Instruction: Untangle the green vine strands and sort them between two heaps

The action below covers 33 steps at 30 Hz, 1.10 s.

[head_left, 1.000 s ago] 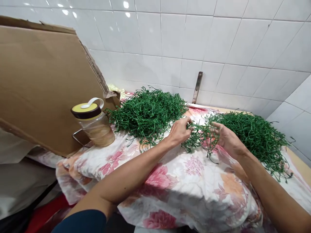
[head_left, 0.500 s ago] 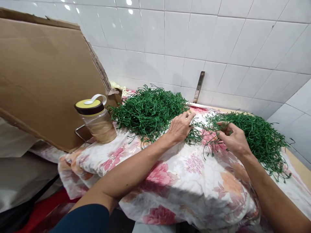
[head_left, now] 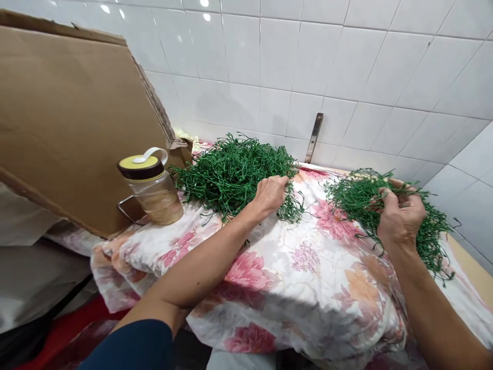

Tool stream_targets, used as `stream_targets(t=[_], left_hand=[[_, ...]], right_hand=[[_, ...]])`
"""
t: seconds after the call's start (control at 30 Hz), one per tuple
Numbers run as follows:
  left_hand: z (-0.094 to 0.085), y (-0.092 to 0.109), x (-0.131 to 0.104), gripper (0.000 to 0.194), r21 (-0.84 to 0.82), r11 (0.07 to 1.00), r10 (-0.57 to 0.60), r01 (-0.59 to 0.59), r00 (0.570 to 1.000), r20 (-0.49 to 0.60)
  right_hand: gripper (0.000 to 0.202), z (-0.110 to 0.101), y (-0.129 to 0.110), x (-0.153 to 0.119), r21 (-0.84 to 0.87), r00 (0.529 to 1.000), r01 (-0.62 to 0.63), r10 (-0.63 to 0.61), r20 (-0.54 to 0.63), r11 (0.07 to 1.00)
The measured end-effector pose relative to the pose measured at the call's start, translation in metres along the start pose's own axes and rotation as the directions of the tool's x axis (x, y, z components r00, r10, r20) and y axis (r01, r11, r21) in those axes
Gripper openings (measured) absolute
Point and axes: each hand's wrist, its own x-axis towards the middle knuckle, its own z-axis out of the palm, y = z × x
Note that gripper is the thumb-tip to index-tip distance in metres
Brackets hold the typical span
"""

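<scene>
Two heaps of thin, dark green, wiry stems with small knobbed tips lie on the flowered cloth (head_left: 304, 288). My left hand (head_left: 270, 194) is at the right edge of the left heap (head_left: 234, 172), fingers curled closed around some green stems that hang out beyond the knuckles. Over at the right heap (head_left: 435, 241), my right hand (head_left: 402, 213) pinches a bunch of green stems (head_left: 356, 198) between thumb and fingers. That bunch spreads leftward from the hand. Some of the right fingers are hidden behind the stems.
A clear jar (head_left: 154, 198) with a yellow and brown lid and a white loop stands left of the left heap. Behind it leans a large cardboard box (head_left: 77, 113). A metal bracket (head_left: 315, 137) is fixed near the white tiled wall (head_left: 239, 56).
My right hand has moved right and has closed on a bunch of stems. My left hand has drawn slightly left, its fingers curling in. The stems between the hands have come apart.
</scene>
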Motion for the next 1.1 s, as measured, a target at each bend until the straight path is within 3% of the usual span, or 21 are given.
stream_targets(t=[0.2, 0.37, 0.43, 0.5, 0.6, 0.67, 0.73, 0.8, 0.93, 1.0, 1.1], left_hand=[[-0.017, -0.014, 0.006, 0.031, -0.002, 0.961, -0.273, 0.275, 0.953, -0.13], [-0.031, -0.023, 0.009, 0.032, -0.108, 0.948, -0.317, 0.298, 0.899, -0.302], [-0.032, -0.025, 0.01, 0.029, -0.166, 0.951, -0.305, 0.262, 0.887, -0.346], [-0.029, -0.026, 0.011, 0.026, -0.206, 0.953, -0.279, 0.22, 0.904, -0.325], [-0.022, -0.027, 0.011, 0.021, -0.195, 0.963, -0.219, 0.186, 0.962, -0.161], [-0.018, -0.026, 0.009, 0.025, -0.16, 0.973, -0.182, 0.166, 0.979, -0.091], [-0.019, -0.023, 0.006, 0.04, -0.161, 0.982, -0.123, 0.101, 0.983, -0.133], [-0.024, -0.017, 0.003, 0.051, -0.22, 0.975, -0.032, -0.024, 0.969, -0.247], [-0.034, 0.005, -0.007, 0.034, -0.356, 0.894, 0.08, -0.272, 0.879, -0.47], [-0.031, 0.018, -0.013, 0.026, -0.391, 0.846, 0.148, -0.362, 0.864, -0.481], [-0.014, 0.031, -0.02, 0.028, -0.458, 0.796, 0.252, -0.395, 0.905, -0.344]], right_hand=[[0.04, -0.001, -0.011, -0.008, 0.068, 0.971, -0.105, 0.087, 0.222, 0.992], [0.037, -0.003, -0.034, -0.013, 0.157, 0.874, -0.285, 0.189, 0.448, 0.946], [0.034, -0.005, -0.037, -0.013, 0.186, 0.832, -0.354, 0.218, 0.511, 0.917], [0.032, -0.004, -0.035, -0.013, 0.188, 0.799, -0.406, 0.247, 0.549, 0.894], [0.037, 0.001, -0.024, -0.016, 0.122, 0.732, -0.462, 0.3, 0.612, 0.878], [0.042, 0.006, -0.016, -0.019, 0.046, 0.687, -0.47, 0.332, 0.647, 0.882], [0.047, 0.009, -0.01, -0.022, -0.02, 0.658, -0.455, 0.351, 0.667, 0.89], [0.05, 0.012, -0.009, -0.025, -0.056, 0.639, -0.431, 0.348, 0.686, 0.901], [0.051, 0.013, -0.011, -0.027, -0.067, 0.613, -0.4, 0.322, 0.722, 0.914], [0.05, 0.013, -0.012, -0.027, -0.069, 0.605, -0.387, 0.31, 0.734, 0.919], [0.049, 0.013, -0.01, -0.028, -0.083, 0.585, -0.367, 0.3, 0.754, 0.926]])
